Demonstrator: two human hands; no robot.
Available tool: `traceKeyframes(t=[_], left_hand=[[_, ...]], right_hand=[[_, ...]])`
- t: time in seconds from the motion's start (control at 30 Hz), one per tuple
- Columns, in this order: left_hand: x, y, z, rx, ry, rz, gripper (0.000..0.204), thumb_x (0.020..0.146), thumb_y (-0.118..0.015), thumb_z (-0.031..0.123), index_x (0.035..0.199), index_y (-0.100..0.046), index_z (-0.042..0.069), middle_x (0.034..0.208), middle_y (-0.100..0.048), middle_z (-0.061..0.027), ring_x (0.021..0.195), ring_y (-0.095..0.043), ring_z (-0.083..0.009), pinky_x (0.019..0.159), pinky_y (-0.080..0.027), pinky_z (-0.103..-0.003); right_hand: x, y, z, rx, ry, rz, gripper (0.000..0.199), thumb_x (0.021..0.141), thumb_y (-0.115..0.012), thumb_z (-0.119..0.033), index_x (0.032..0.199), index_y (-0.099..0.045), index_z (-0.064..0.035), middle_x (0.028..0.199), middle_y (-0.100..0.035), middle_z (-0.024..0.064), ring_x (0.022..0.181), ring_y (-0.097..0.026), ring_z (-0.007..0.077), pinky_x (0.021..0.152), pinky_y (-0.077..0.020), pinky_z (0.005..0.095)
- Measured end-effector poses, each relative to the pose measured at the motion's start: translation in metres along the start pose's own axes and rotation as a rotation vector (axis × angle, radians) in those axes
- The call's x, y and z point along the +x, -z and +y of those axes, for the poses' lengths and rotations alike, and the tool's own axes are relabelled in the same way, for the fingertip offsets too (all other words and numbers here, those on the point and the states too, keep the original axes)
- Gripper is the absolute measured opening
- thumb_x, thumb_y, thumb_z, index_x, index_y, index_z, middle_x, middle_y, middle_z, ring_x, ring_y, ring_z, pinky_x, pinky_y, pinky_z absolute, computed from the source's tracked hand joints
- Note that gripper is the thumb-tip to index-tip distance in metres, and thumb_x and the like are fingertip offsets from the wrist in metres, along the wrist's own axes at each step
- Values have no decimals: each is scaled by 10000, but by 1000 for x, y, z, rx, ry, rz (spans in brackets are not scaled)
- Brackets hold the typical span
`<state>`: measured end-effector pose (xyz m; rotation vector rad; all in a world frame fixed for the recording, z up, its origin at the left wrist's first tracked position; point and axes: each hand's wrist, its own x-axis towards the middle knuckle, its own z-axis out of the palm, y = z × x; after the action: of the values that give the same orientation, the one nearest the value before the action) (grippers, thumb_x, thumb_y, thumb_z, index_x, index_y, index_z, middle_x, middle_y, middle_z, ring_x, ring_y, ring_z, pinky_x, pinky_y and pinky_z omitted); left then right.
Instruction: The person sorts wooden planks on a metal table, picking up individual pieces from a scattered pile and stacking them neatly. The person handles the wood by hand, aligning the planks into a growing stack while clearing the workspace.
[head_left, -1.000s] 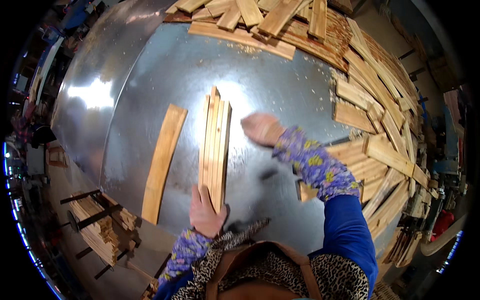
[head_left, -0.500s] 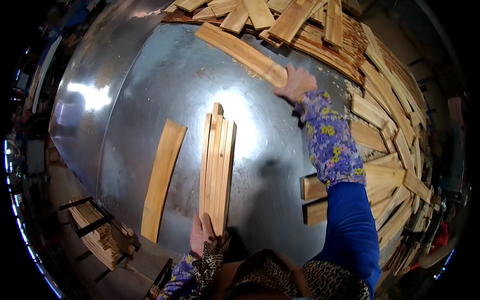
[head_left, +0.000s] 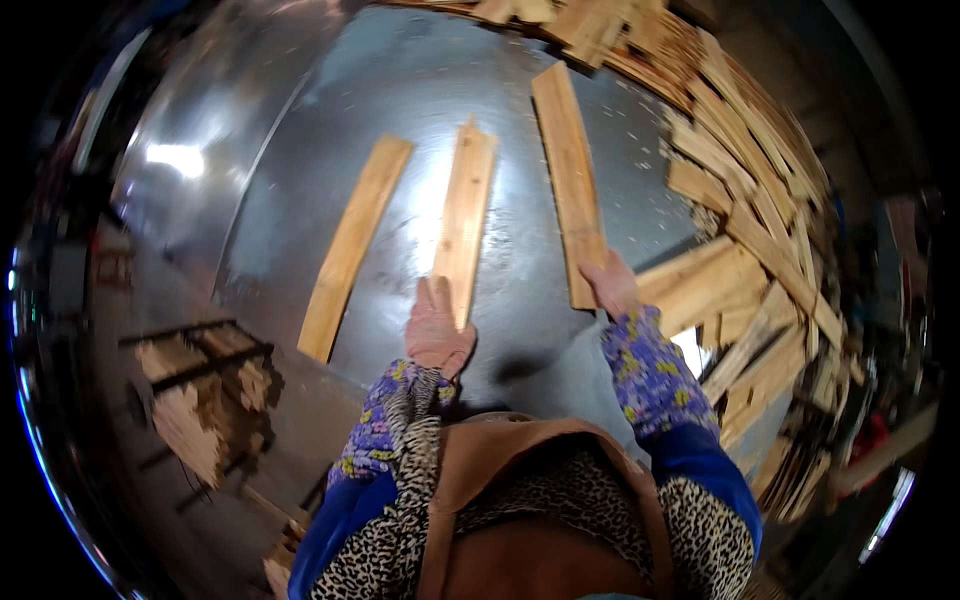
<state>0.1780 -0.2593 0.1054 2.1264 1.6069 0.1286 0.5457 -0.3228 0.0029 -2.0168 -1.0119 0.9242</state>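
Observation:
My right hand (head_left: 612,284) is closed on the near end of a long wooden board (head_left: 568,170), which slants away from me over the metal table. My left hand (head_left: 440,326) grips the near end of the wooden boards (head_left: 467,205) in the middle. They show a broad face upward, with uneven far ends; how many lie beneath is hidden. Further left a single loose board (head_left: 357,245) lies flat on the table, touched by neither hand.
Loose boards (head_left: 700,285) are heaped along the table's right side, and more planks (head_left: 590,30) cover its far edge. Wood chips dot the metal tabletop (head_left: 400,90). Below the table's left edge, stacked wood pieces (head_left: 190,420) sit in a dark rack.
My right hand has drawn its board nearer and turned it lengthwise. The middle boards, narrow edges up before, now show a broad face. My view has shifted too.

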Motion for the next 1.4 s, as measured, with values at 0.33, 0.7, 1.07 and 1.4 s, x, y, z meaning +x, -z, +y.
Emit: traceKeyframes(t=[0.33, 0.7, 1.07, 1.4], left_hand=[[-28, 20, -13, -87, 103, -205, 900, 868, -789, 272, 1665, -410, 98, 1709, -339, -262, 1378, -574, -462, 1124, -537, -508], [-38, 16, -30, -83, 27, -172, 815, 923, -754, 251, 1647, -408, 107, 1687, -408, -279, 1375, -600, -442, 1100, -575, -480], [-34, 4, 7, 108, 71, -138, 915, 884, -797, 270, 1655, -360, 38, 1693, -315, -262, 1414, -539, -480, 1176, -505, -501], [-21, -35, -31, 68, -77, 15, 936, 886, -833, 387, 1649, -421, 34, 1612, -433, -252, 1402, -541, -477, 1174, -498, -502]], right_hand=[[108, -25, -336, -764, 494, -386, 686, 936, -865, -402, 1513, -660, -93, 1265, -795, 147, 1100, -768, 279, 984, -608, 386], [19, 115, -51, -852, 48, 331, 939, 877, -822, -539, 1621, -493, -71, 1622, -546, 287, 1454, -574, 469, 1170, -507, 544], [-170, 112, 67, 106, -297, 710, 781, 858, -912, -400, 1388, -576, 64, 1271, -730, 232, 1092, -721, 376, 978, -595, 485], [-168, -122, -123, -221, -384, -544, 998, 1076, -600, -488, 1716, -72, 67, 1313, -708, 342, 1167, -747, 369, 979, -626, 467]])
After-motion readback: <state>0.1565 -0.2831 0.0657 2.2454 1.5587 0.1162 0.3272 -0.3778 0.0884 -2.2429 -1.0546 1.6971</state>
